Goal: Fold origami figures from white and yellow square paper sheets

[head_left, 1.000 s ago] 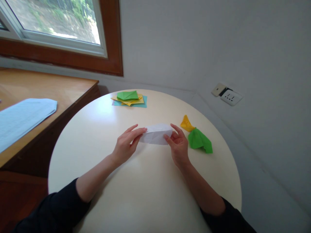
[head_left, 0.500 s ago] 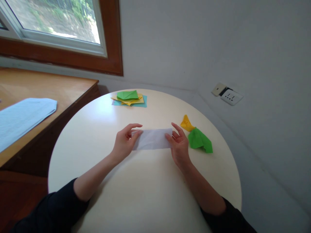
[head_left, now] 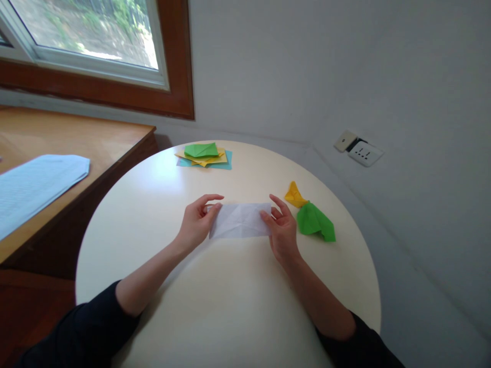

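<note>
At the middle of the round table (head_left: 230, 306), a folded white paper (head_left: 240, 221) is pinched at its two ends, by the left hand (head_left: 197, 225) and the right hand (head_left: 284, 227), apparently to keep it taut and flat. Just beyond the right hand, green (head_left: 315, 221) and yellow (head_left: 294, 194) folded pieces lie touching; farther back a stack of coloured sheets (head_left: 203, 155) is kept out of the way.

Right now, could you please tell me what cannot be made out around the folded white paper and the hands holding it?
Head view only:
- Left end of the folded white paper: covered by the left hand.
- Its underside: faces the round cream table.
- Print on the pale blue sheet: too small, cut by the left edge.
- Lower sheets of the coloured paper stack: covered by the top green piece.
</note>
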`<action>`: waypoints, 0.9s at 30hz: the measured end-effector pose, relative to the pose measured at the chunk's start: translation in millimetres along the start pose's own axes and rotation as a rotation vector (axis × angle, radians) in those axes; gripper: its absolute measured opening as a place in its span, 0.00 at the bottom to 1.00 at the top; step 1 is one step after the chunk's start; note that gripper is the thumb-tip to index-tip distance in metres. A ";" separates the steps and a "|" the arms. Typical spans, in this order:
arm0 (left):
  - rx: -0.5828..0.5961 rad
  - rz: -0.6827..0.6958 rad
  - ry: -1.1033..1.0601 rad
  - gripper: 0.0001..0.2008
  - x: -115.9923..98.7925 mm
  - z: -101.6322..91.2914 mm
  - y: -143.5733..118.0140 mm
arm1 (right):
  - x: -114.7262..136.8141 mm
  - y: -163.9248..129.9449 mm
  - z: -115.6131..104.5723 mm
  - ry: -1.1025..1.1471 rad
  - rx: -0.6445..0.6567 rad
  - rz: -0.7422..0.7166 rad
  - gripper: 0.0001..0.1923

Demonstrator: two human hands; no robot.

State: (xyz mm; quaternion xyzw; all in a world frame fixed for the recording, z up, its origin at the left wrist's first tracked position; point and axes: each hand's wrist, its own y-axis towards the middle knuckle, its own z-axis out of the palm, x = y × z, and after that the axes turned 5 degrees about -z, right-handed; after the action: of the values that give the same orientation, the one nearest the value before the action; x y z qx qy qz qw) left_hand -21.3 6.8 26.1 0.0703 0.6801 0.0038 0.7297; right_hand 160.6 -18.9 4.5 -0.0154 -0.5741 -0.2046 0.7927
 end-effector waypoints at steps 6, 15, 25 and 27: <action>-0.008 0.019 0.046 0.15 4.5 -0.5 1.3 | 0.5 -0.4 0.6 0.020 0.002 0.017 0.26; -0.006 0.009 0.099 0.15 8.2 0.0 2.1 | 4.6 -3.1 6.2 0.064 -0.020 0.095 0.27; 0.079 0.030 0.153 0.15 10.3 1.4 1.4 | 4.6 -7.7 11.6 0.136 -0.029 0.173 0.28; 0.100 0.036 0.147 0.15 10.8 1.1 1.4 | 4.5 -8.5 12.7 0.146 -0.023 0.179 0.28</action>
State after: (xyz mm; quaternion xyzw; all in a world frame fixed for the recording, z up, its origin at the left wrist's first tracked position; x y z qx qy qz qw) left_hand -19.2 9.2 15.5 0.1183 0.7298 -0.0121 0.6732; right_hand 147.4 -24.8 11.2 -0.0608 -0.5085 -0.1403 0.8474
